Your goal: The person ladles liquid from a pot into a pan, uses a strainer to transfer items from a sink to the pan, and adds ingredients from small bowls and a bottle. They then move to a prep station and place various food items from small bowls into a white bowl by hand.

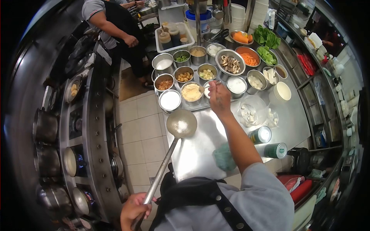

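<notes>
My left hand [135, 210] is closed around the long handle of a metal ladle [171, 129]. In the ladle's bowl lies a small heap of white powder [180, 126], just off the front edge of the ingredient pots. My right hand [219, 96] pinches a small spoon [202, 89], its tip by the rim of a pot of pale yellow powder [191, 92]. A pot of white powder [170, 100] stands to the left, and another white-filled pot [236, 85] is to the right. Partly behind my right hand is one more pot with white contents.
Around them stand pots of chopped ingredients, a bowl of sliced mushrooms [230, 62], shredded carrot [248, 57] and leafy greens [266, 37]. Two cans [261, 135] are on the steel table [192, 154]. A stove [79, 123] with pans lines the left; another person [115, 30] stands beyond.
</notes>
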Tool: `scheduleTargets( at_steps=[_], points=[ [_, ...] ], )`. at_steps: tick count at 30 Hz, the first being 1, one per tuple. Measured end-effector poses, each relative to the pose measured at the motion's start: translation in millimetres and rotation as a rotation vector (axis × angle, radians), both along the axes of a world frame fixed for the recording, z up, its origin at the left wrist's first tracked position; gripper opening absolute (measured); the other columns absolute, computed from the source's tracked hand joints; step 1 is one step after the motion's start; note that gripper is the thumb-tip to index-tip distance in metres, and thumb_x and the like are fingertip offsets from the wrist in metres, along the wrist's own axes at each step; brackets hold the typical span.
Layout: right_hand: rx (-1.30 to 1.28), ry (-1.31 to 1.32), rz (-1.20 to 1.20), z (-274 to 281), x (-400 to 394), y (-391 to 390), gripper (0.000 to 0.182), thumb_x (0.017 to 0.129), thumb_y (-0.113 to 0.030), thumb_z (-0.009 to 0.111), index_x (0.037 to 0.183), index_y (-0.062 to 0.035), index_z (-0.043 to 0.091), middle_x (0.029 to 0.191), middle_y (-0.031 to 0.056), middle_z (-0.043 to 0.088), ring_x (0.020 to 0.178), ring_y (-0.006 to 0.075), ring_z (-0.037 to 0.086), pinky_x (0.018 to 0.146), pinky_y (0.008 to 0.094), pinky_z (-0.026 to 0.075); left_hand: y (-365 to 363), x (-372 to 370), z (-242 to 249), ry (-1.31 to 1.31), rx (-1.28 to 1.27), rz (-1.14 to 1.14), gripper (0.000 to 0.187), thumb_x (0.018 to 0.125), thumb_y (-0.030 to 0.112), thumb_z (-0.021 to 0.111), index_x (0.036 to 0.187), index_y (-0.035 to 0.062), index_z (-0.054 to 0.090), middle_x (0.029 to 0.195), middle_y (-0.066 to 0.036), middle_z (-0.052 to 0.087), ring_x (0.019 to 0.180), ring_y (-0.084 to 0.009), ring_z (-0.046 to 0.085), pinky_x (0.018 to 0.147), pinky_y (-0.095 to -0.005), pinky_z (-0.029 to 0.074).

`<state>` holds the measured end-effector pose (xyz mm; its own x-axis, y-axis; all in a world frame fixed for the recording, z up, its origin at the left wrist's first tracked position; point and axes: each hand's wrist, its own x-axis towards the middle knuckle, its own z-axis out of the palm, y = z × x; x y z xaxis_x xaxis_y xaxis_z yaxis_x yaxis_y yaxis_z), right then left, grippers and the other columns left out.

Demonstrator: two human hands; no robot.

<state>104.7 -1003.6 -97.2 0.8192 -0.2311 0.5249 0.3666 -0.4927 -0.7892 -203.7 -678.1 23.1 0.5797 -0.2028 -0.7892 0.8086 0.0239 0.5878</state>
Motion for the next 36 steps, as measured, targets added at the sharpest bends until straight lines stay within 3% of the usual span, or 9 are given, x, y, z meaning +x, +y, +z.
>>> scheduleTargets(
  at_steps=[2,4,7,10,19,36],
  points=[
    [-0.007,0.000,-0.006,-8,9,4,0.024,0.094,-0.018,0.046,0.089,-0.0001,0.061,0.069,0.0106,0.062,0.054,0.0170,0.059,0.054,0.0313,0.046,1,-2,0,-0.011,-0.005,0.018,0.025,0.072,-0.004,0.054,0.096,-0.0098,0.057,0.053,-0.009,0.055,0.039,-0.0131,0.051,0.036,-0.0239,0.042],
    [0.187,0.189,0.022,-2,7,9,0.026,0.094,-0.020,0.046,0.089,0.0011,0.060,0.069,0.0097,0.062,0.053,0.0151,0.058,0.053,0.0302,0.047,2,-5,0,-0.019,-0.010,0.038,0.025,0.071,-0.004,0.054,0.096,-0.0099,0.057,0.053,-0.009,0.055,0.039,-0.0133,0.051,0.036,-0.0240,0.042],
    [0.335,0.237,-0.012,-12,14,11,0.029,0.094,-0.022,0.046,0.089,0.0025,0.060,0.068,0.0081,0.061,0.052,0.0125,0.057,0.051,0.0274,0.047,6,-8,1,-0.049,0.012,0.033,0.025,0.071,-0.003,0.055,0.096,-0.0103,0.057,0.053,-0.009,0.055,0.039,-0.0135,0.051,0.036,-0.0241,0.042],
    [0.502,0.322,0.013,-15,15,13,0.029,0.095,-0.022,0.046,0.089,0.0032,0.059,0.068,0.0079,0.061,0.051,0.0116,0.057,0.049,0.0250,0.047,11,-10,3,-0.018,-0.004,-0.003,0.027,0.074,-0.005,0.052,0.101,-0.0067,0.057,0.060,-0.006,0.054,0.048,-0.0117,0.051,0.041,-0.0243,0.042],
    [0.707,0.402,-0.016,-30,25,8,0.030,0.096,-0.023,0.044,0.090,0.0039,0.057,0.070,0.0094,0.060,0.051,0.0115,0.057,0.041,0.0237,0.047,14,-18,-3,-0.014,-0.009,0.091,0.025,0.072,-0.006,0.054,0.096,-0.0111,0.057,0.053,-0.009,0.054,0.038,-0.0139,0.051,0.035,-0.0244,0.042],
    [0.619,0.335,0.001,-28,27,5,0.029,0.096,-0.023,0.044,0.090,0.0032,0.057,0.070,0.0083,0.060,0.051,0.0109,0.057,0.042,0.0235,0.047,11,-25,-9,-0.034,-0.027,0.148,0.024,0.071,-0.007,0.054,0.095,-0.0121,0.056,0.053,-0.010,0.053,0.038,-0.0150,0.050,0.034,-0.0257,0.042]
  ],
)
